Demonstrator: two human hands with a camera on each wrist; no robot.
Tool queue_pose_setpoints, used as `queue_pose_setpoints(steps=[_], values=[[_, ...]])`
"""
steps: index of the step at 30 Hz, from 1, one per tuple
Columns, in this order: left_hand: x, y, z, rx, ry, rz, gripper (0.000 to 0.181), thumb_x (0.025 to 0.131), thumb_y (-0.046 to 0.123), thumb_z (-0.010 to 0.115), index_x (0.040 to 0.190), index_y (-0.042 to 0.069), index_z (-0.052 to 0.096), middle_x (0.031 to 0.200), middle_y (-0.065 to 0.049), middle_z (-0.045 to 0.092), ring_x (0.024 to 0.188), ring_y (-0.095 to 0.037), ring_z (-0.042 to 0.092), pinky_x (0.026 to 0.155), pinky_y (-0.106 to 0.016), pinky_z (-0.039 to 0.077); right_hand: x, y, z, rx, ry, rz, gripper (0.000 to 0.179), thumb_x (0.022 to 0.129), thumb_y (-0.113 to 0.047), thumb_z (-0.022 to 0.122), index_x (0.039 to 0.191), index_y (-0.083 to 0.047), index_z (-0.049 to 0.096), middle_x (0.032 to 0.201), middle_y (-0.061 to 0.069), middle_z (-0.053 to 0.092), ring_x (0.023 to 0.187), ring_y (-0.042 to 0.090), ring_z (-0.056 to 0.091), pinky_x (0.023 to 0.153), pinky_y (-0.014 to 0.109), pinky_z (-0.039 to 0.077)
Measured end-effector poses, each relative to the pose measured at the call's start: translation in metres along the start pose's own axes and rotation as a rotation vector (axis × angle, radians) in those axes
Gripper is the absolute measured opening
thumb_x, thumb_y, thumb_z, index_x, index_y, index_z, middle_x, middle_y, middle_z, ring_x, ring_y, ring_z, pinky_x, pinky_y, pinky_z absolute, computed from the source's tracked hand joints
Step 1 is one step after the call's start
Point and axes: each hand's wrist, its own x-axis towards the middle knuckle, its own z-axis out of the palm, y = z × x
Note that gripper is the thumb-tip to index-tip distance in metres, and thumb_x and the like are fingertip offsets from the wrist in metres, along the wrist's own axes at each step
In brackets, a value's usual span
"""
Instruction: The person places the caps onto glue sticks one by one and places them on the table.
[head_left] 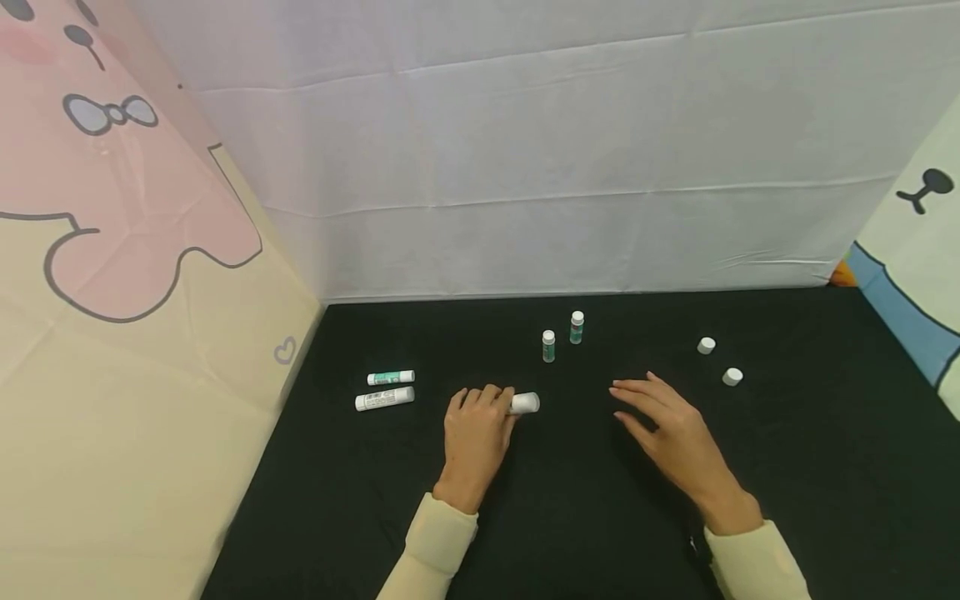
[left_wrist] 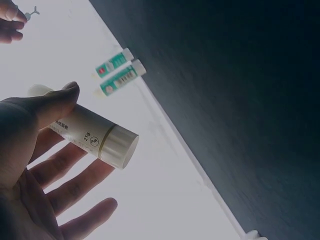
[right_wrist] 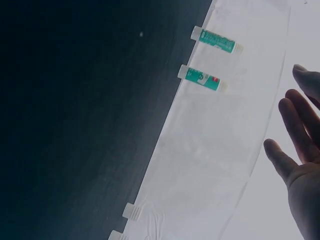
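In the head view my left hand (head_left: 476, 429) grips a white glue stick (head_left: 527, 403) above the black table, and one end pokes out to the right. The left wrist view shows that glue stick (left_wrist: 87, 131) lying between thumb and fingers, with "21g" printed on its side. My right hand (head_left: 671, 433) is held apart over the table at the right, its fingers extended and nothing in them. Two small green-labelled glue sticks, a nearer one (head_left: 548, 348) and a farther one (head_left: 577, 330), stand upright beyond the hands.
Left of my left hand lie a green-labelled glue stick (head_left: 390, 377) and a larger white glue stick (head_left: 384, 399). Two small white caps, one farther (head_left: 706, 345) and one nearer (head_left: 732, 377), sit at the right. A white cloth wall (head_left: 525, 167) rises behind the black table (head_left: 570, 517).
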Motion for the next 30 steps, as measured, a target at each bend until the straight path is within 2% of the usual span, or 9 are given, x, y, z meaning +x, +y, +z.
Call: queue_pose_setpoints(steps=[4,7,10,11,21,24,26,29,30], values=[[-0.004,-0.007,-0.001,0.004,-0.003,-0.014,0.034,0.082,0.026,0.093,0.112,0.015,0.083,0.101,-0.001,0.078,0.089,-0.021,0.075,0.095,-0.048,0.060,-0.002,0.004,-0.003,0.002,0.004,0.005,0.052,0.062,0.020,0.091,0.110,0.004,0.078,0.113,0.016,0.076,0.103,0.037,0.072,0.124,0.023,0.031],[-0.007,-0.013,-0.001,-0.002,-0.002,-0.024,0.033,0.082,0.026,0.093,0.111,0.014,0.082,0.101,-0.002,0.078,0.088,-0.022,0.075,0.094,-0.048,0.060,-0.004,0.008,-0.005,0.012,-0.002,0.018,0.023,0.090,-0.004,0.083,0.111,0.004,0.077,0.114,0.017,0.076,0.105,0.038,0.070,0.124,0.024,0.031],[-0.009,-0.018,-0.002,0.002,-0.008,-0.042,0.033,0.082,0.026,0.093,0.111,0.013,0.082,0.101,-0.003,0.078,0.088,-0.023,0.075,0.093,-0.048,0.060,-0.006,0.012,-0.007,0.018,-0.007,0.033,0.044,0.106,-0.036,0.060,0.111,0.004,0.077,0.114,0.018,0.075,0.105,0.038,0.068,0.124,0.023,0.031],[-0.009,-0.020,-0.002,0.004,-0.011,-0.049,0.033,0.082,0.025,0.093,0.111,0.013,0.082,0.100,-0.003,0.078,0.088,-0.023,0.075,0.093,-0.048,0.060,-0.007,0.013,-0.008,0.014,-0.005,0.032,0.054,0.108,-0.043,0.051,0.111,0.004,0.077,0.113,0.018,0.075,0.105,0.038,0.068,0.124,0.023,0.031],[-0.014,-0.036,-0.004,0.013,-0.009,-0.092,0.032,0.081,0.022,0.094,0.108,0.010,0.082,0.100,-0.005,0.078,0.089,-0.026,0.075,0.094,-0.050,0.059,-0.009,0.020,-0.016,-0.003,0.022,0.043,0.058,0.108,-0.046,0.050,0.109,0.005,0.077,0.112,0.019,0.076,0.101,0.039,0.068,0.124,0.023,0.032],[-0.016,-0.040,-0.005,0.013,-0.020,-0.102,0.031,0.081,0.022,0.093,0.108,0.010,0.082,0.100,-0.005,0.078,0.090,-0.026,0.075,0.095,-0.051,0.059,-0.010,0.021,-0.018,-0.013,0.024,0.047,0.034,0.103,-0.027,0.070,0.109,0.005,0.077,0.112,0.019,0.076,0.101,0.039,0.068,0.124,0.023,0.032],[-0.018,-0.043,-0.005,0.009,-0.031,-0.112,0.031,0.081,0.021,0.093,0.108,0.010,0.082,0.100,-0.005,0.078,0.090,-0.026,0.074,0.096,-0.052,0.058,-0.011,0.022,-0.019,-0.033,0.028,0.046,0.023,0.090,-0.005,0.084,0.109,0.005,0.078,0.112,0.019,0.076,0.100,0.038,0.069,0.123,0.023,0.033],[-0.020,-0.049,-0.006,0.010,-0.047,-0.128,0.031,0.081,0.020,0.093,0.108,0.010,0.082,0.100,-0.005,0.078,0.091,-0.027,0.074,0.096,-0.052,0.057,-0.011,0.022,-0.022,-0.060,0.026,0.057,0.051,0.061,0.020,0.090,0.108,0.005,0.078,0.112,0.019,0.076,0.100,0.038,0.069,0.123,0.021,0.032],[-0.021,-0.051,-0.006,0.013,-0.050,-0.133,0.031,0.081,0.020,0.093,0.108,0.010,0.082,0.100,-0.005,0.078,0.090,-0.027,0.074,0.096,-0.052,0.057,-0.011,0.023,-0.023,-0.071,0.028,0.057,0.052,0.060,0.020,0.091,0.108,0.005,0.078,0.112,0.019,0.076,0.099,0.038,0.069,0.123,0.021,0.032]])
